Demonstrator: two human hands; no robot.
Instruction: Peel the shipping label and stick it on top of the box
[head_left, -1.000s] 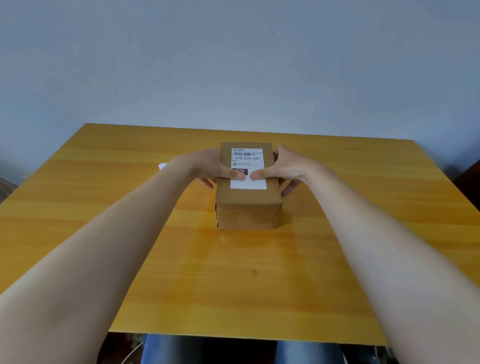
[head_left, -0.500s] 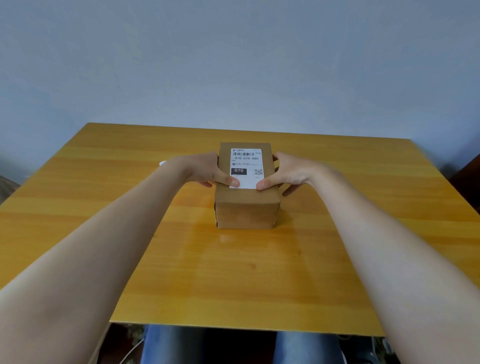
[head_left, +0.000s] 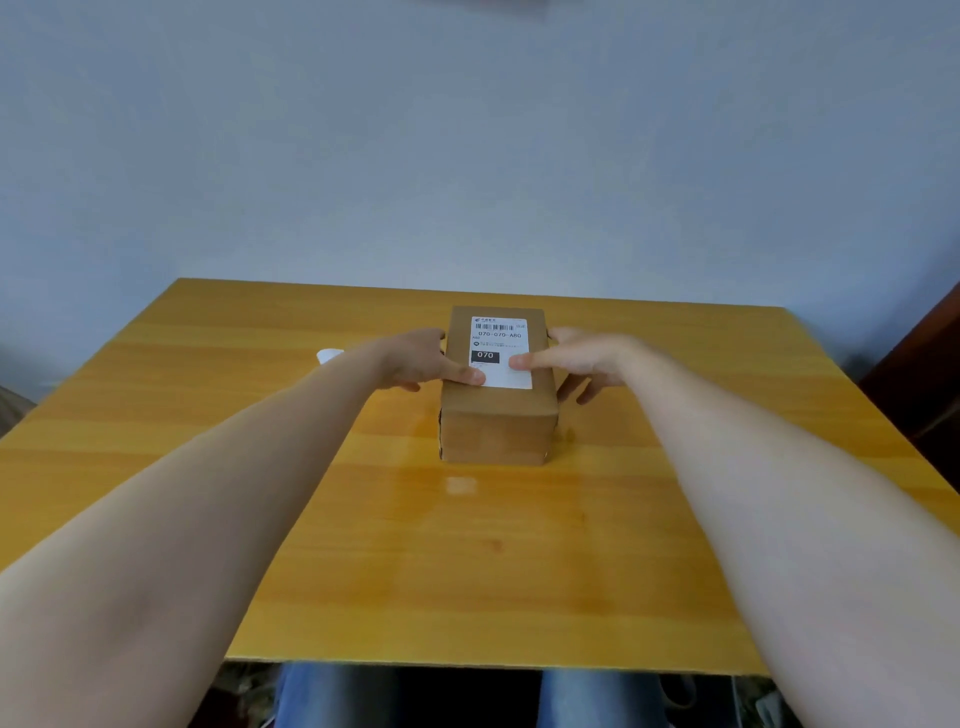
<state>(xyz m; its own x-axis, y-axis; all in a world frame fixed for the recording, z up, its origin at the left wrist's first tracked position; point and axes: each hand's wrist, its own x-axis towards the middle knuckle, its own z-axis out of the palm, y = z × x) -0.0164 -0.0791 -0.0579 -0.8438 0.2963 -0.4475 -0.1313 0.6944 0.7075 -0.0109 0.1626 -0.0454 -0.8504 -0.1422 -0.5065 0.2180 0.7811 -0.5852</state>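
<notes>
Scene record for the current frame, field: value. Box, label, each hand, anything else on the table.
cardboard box: upright, mid wooden table
shipping label: flat on box top, barcode end away from the person
left hand: at box's left side, thumb presses label's near-left corner
right hand: at box's right side, thumb presses label near its right edge
white paper scrap: on table, partly hidden behind left forearm
task state: label on top, thumbs pressing it
</notes>
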